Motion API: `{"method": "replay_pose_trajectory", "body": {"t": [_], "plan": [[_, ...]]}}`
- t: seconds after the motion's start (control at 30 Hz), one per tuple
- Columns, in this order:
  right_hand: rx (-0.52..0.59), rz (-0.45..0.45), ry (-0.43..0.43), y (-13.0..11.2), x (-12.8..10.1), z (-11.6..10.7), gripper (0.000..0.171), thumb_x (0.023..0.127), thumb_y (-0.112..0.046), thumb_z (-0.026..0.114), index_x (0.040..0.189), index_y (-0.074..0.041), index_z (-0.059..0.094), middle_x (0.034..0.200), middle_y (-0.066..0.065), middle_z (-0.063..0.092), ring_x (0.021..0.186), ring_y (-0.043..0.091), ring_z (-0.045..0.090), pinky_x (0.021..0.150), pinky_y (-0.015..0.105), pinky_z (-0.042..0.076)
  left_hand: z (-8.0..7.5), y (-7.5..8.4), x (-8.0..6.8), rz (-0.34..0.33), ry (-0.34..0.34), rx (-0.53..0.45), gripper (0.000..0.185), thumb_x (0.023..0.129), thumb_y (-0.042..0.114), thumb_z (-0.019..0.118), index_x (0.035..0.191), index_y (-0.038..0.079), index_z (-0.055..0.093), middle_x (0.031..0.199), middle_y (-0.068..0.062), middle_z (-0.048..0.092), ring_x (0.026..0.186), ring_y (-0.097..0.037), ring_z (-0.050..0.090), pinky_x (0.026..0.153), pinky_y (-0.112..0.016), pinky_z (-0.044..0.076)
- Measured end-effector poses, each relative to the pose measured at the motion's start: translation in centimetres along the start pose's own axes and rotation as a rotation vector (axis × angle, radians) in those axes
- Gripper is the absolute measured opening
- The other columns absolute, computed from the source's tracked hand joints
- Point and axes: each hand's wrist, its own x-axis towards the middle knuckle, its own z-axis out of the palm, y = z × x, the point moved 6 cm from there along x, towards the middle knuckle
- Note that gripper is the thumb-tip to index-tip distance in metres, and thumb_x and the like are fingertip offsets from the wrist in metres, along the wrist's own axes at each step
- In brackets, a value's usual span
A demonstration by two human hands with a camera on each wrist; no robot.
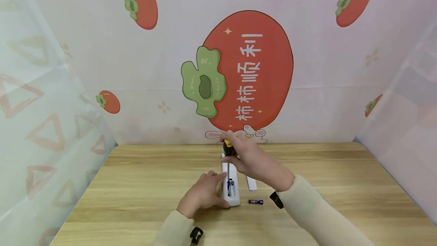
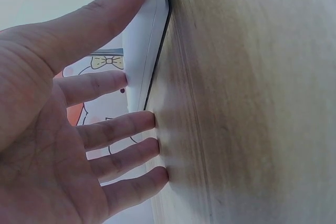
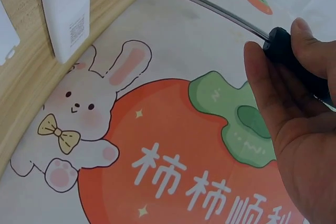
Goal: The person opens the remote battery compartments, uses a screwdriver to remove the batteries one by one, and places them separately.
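White remote control [image 1: 231, 185] lying face down near the middle of the wooden table [image 1: 136, 185], battery bay open — cover [image 1: 251, 182] already off and set just beside it to the right. Inside the bay, one battery [image 1: 230, 189] seemingly seated; another battery [image 1: 255, 201] loose on the table nearby, so likely midway through the job. Screwdriver [image 1: 227, 162] tip down in the bay, handle gripped in the curled right hand [image 1: 250, 158]. Left hand [image 1: 205, 194] flat, fingers [image 2: 126, 82] straight and spread, pressing the remote's side to steady it.
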Motion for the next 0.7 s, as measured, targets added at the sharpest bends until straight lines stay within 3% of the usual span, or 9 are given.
{"method": "replay_pose_trajectory", "body": {"t": [0.27,0.5,0.7], "plan": [[-0.028,0.037,0.007,-0.37,-0.32,0.15,0.049,0.091,-0.011,0.076,0.127,-0.01,0.043,0.084,-0.001,0.057,0.072,0.013,0.059,0.07,0.028,0.056,0.13,-0.19,0.23,-0.01,-0.005,0.005,0.09,0.072,0.034,0.093,0.149,0.011,0.052,0.131,-0.015,0.055,0.113,-0.031,0.05,0.097,-0.053,0.048],[-0.036,0.048,0.032,-0.79,-0.62,0.2,0.048,0.092,-0.011,0.076,0.127,-0.01,0.044,0.084,-0.003,0.057,0.07,0.012,0.056,0.069,0.028,0.054,0.13,-0.16,0.23,-0.017,0.0,0.007,0.089,0.071,0.034,0.094,0.148,0.01,0.054,0.129,-0.014,0.056,0.111,-0.031,0.05,0.095,-0.052,0.049],[-0.046,0.042,0.071,-1.07,-0.69,0.07,0.05,0.09,-0.007,0.077,0.127,-0.01,0.043,0.085,0.0,0.06,0.072,0.014,0.061,0.069,0.029,0.056,0.13,-0.21,0.19,-0.004,0.001,0.018,0.091,0.071,0.034,0.094,0.148,0.009,0.053,0.13,-0.015,0.056,0.114,-0.032,0.051,0.094,-0.053,0.05]]}}
